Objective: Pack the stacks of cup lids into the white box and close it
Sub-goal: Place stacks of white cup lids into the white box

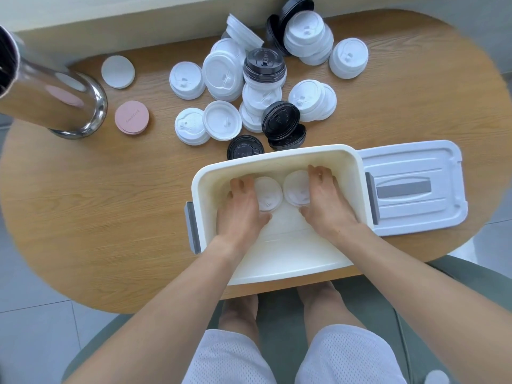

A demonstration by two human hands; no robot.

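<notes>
Head view: both hands are reaching into the white box (277,159) on the desk (110,217), left hand (242,209) gripping one white lid stack (268,193), right hand (322,202) gripping another (296,188). Box lid (412,187) is lying alongside; loose lid stacks (263,84) are sitting beyond.

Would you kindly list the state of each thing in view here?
white box: open, two lid stacks inside
box lid: off, lying beside the box
left hand: on a white lid stack
right hand: on the other stack
remaining lids: loose on table
</notes>
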